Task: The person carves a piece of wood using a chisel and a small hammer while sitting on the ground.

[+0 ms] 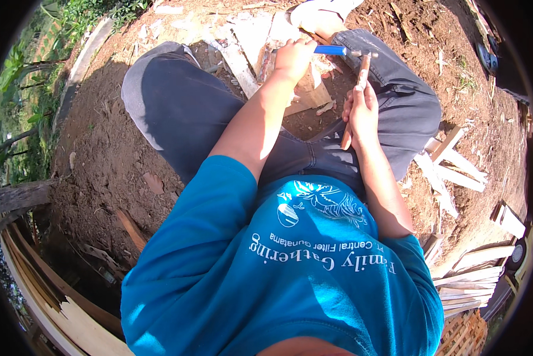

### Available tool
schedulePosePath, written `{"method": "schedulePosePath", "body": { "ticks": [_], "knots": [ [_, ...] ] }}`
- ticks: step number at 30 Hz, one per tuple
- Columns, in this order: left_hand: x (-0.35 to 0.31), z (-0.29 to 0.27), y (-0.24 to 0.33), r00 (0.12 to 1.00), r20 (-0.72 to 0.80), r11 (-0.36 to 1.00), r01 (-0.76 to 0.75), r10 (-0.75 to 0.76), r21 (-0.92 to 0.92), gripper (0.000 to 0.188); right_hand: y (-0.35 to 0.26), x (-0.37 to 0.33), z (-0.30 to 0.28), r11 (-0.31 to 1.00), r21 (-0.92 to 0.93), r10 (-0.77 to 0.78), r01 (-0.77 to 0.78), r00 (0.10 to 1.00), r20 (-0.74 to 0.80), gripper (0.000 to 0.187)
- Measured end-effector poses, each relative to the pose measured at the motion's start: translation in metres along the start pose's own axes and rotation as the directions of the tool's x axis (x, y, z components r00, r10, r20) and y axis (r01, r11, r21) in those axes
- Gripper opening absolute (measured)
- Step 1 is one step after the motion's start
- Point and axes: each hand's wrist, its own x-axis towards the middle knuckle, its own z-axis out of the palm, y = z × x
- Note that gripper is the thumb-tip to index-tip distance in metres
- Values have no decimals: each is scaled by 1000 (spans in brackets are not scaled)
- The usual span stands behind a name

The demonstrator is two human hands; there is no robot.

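Note:
My left hand is closed around a tool with a bright blue handle, which looks like a hammer. Its small metal head points to the right. In my right hand a slim brown wooden stick is gripped, slanting upward. The stick's upper end meets or overlaps the metal head; whether they touch I cannot tell. Both hands are over my crossed legs in dark trousers. Between the legs, a pale wooden board lies on the soil below my left hand.
Wood chips and split pieces litter the ground ahead. Loose pale offcuts lie right of my knee, with a stack of thin slats nearer. Long boards fill the lower left. Green plants border the far left.

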Motion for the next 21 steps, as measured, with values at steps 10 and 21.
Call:
{"method": "schedulePosePath", "body": {
  "ticks": [10, 21],
  "knots": [
    [-2, -8, 4, 999, 52, 1000, 2, -3, 17, 29, 2, 4, -1, 999, 14, 36, -36, 999, 14, 17],
    [0, 3, 3, 998, 69, 995, -22, 16, 94, 23, 7, 7, -3, 997, 78, 9, 0, 994, -112, 19]
  ]
}}
